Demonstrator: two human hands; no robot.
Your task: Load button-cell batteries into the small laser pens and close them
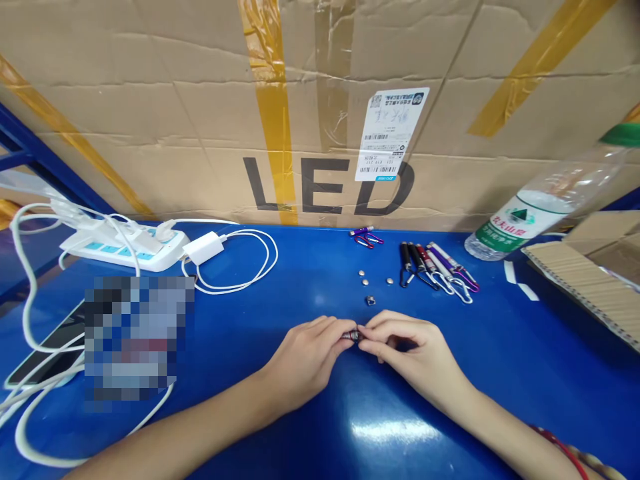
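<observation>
My left hand (313, 357) and my right hand (410, 350) meet at the middle of the blue table (310, 280), fingers pinched together on a small dark keychain flashlight (353, 335) held between them. Just beyond the hands lie three round button cells (367, 281) and a small metal cap (370, 301). Further back to the right is a row of several keychain flashlights with carabiner clips (437, 267). One more purple flashlight (364, 235) lies near the cardboard wall.
A large cardboard box marked LED (320, 107) stands along the table's back. A white power strip (125, 247) with a charger and looped cables sits at the left. A plastic bottle (545, 200) leans at the right beside an open carton (590, 273).
</observation>
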